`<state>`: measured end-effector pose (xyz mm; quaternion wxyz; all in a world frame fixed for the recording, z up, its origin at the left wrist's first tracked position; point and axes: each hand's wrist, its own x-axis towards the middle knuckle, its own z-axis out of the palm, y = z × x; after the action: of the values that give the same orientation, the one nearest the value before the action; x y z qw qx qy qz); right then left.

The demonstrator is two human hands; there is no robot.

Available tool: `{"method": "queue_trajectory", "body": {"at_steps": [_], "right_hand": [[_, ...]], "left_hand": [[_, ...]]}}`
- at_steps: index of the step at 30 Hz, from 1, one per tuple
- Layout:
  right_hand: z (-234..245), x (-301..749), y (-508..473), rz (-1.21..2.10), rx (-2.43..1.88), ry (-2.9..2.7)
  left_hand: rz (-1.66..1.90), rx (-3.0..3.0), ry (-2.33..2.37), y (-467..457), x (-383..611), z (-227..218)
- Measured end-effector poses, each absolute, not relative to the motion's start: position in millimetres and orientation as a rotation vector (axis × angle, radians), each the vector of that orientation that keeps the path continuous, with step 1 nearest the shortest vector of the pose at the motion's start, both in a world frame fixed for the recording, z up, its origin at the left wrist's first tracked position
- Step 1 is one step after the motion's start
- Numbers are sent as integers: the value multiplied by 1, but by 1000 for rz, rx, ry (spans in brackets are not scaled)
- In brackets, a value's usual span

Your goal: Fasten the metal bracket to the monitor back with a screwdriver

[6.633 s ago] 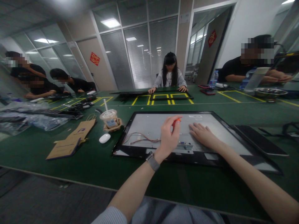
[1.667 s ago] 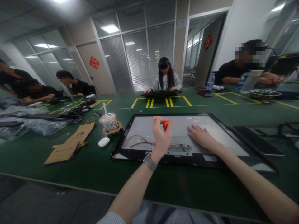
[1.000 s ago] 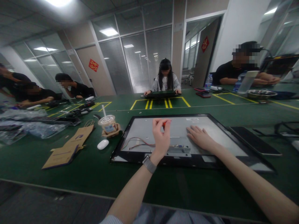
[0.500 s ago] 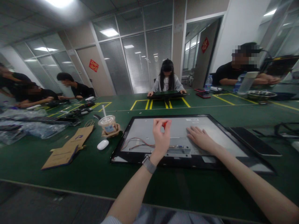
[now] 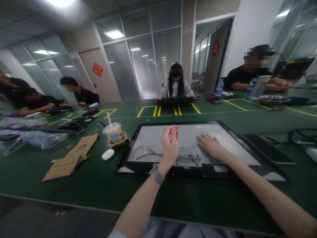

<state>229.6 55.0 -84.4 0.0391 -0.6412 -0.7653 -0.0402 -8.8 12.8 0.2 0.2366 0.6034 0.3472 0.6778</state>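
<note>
A monitor panel [image 5: 228,140] with a black frame lies face down on the green table, its grey metal back up. My left hand [image 5: 169,147] is closed round an orange-handled screwdriver [image 5: 176,133], held upright over the small metal bracket [image 5: 188,159] near the panel's front edge. My right hand [image 5: 210,145] lies flat and open on the metal back, just right of the screwdriver. Thin red and white wires [image 5: 146,152] run across the panel's left part.
A drink cup with a straw [image 5: 112,132], a white mouse [image 5: 108,154] and a brown paper bag [image 5: 71,155] lie left of the panel. A black flat panel [image 5: 268,148] lies to its right. Other people sit around the table; one opposite holds another black panel [image 5: 176,100].
My left hand has turned slightly on the screwdriver and stayed over the bracket. My right hand has stayed flat on the panel. The person opposite has lowered their panel onto the table.
</note>
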Motion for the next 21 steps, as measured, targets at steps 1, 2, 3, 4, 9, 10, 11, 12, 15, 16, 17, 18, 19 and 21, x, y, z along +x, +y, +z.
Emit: {"method": "queue_trajectory", "body": {"at_steps": [1,2,3,4,9,10,11,12,15,16,17,18,19,21], "right_hand": [[-86,230,56,-124,-1966,-2340],[-86,231,56,-126,-1962,-2337],[-87,231,56,-126,-1958,-2337],[-87,231,56,-127,-1953,-2339],[-84,229,55,-123,-1964,-2351],[-83,228,54,-121,-1970,-2351],[-82,228,54,-119,-1975,-2352],[-82,227,53,-117,-1977,-2353],[-82,228,53,-113,-1977,-2350],[-82,228,53,-111,-1974,-2350],[-82,228,53,-110,-1970,-2350],[-82,228,53,-111,-1967,-2352],[-83,229,54,-112,-1966,-2354],[-83,229,54,-112,-1966,-2352]], "left_hand": [[1833,1626,937,13,-9,-1],[1817,1607,920,14,-8,-2],[1814,1603,907,14,-8,-2],[1830,1614,903,14,-8,-2],[1953,1667,966,11,-9,3],[1942,1668,973,11,-9,3],[1923,1668,974,11,-9,3],[1904,1653,971,11,-9,3],[1844,1558,929,14,-8,-1],[1825,1537,911,14,-8,-3],[1817,1537,897,15,-8,-3],[1825,1558,893,15,-8,-3],[1849,1591,899,15,-8,-3],[1923,1648,929,13,-8,-1]]}}
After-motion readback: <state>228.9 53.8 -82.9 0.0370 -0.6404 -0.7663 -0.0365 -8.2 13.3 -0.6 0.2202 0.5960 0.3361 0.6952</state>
